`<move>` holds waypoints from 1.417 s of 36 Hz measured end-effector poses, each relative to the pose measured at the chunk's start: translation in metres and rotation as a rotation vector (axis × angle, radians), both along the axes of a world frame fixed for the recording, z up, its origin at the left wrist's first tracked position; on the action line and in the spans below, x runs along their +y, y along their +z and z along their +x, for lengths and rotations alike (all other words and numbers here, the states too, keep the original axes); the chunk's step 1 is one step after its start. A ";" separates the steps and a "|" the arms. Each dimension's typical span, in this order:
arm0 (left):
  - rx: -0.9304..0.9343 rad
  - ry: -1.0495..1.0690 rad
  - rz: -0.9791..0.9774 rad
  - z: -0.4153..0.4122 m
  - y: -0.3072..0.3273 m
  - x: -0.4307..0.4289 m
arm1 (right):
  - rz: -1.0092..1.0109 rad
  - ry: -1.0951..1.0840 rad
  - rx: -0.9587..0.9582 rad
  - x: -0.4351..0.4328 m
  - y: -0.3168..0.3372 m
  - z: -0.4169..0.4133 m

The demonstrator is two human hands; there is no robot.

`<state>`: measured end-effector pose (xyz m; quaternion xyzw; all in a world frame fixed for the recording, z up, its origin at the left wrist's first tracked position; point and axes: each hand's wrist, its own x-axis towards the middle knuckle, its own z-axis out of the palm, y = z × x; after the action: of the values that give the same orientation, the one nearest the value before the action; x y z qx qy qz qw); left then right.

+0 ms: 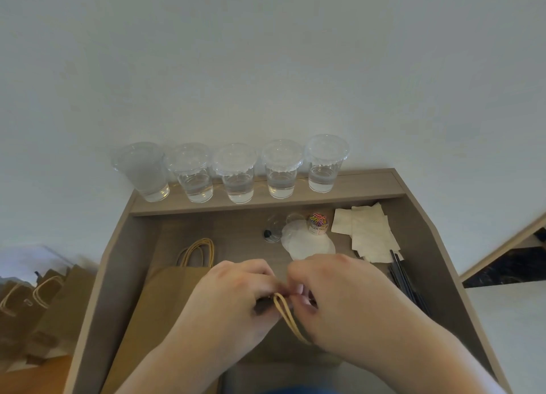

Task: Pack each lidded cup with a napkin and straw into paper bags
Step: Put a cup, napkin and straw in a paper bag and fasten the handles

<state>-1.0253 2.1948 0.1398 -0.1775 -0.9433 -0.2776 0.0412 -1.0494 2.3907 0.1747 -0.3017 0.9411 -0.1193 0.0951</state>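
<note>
Several clear lidded cups (pixel 238 173) with a little water stand in a row on the raised back ledge of the desk. A flat brown paper bag (pixel 165 299) lies on the desk, its twine handles (pixel 197 251) pointing toward the cups. My left hand (pixel 233 302) and my right hand (pixel 339 299) meet above the desk's middle, and both pinch the top of another bag, whose handle loop (pixel 288 316) hangs between them. That bag's body is hidden under my hands. White napkins (pixel 369 231) lie at the right, with black straws (pixel 406 278) beside them.
A small jar of coloured paper clips (pixel 318 223), loose clear lids (pixel 307 243) and a small black-capped item (pixel 269 234) sit behind my hands. More brown paper bags (pixel 35 305) stand left of the wooden desk (pixel 118 246). A white wall rises behind the cups.
</note>
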 end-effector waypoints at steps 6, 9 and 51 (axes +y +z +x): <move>-0.065 -0.011 -0.015 -0.002 0.002 -0.002 | -0.003 -0.008 0.008 -0.002 -0.003 -0.001; -0.079 -0.026 -0.031 -0.003 0.003 -0.002 | 0.004 -0.019 -0.011 -0.002 -0.003 -0.003; -0.303 0.134 0.387 -0.023 -0.031 -0.024 | -0.311 -0.136 -0.172 0.044 -0.024 -0.019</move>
<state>-1.0478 2.1703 0.1088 -0.0598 -0.8776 -0.4730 -0.0490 -1.0680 2.4342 0.1502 -0.2372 0.9179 -0.2948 0.1193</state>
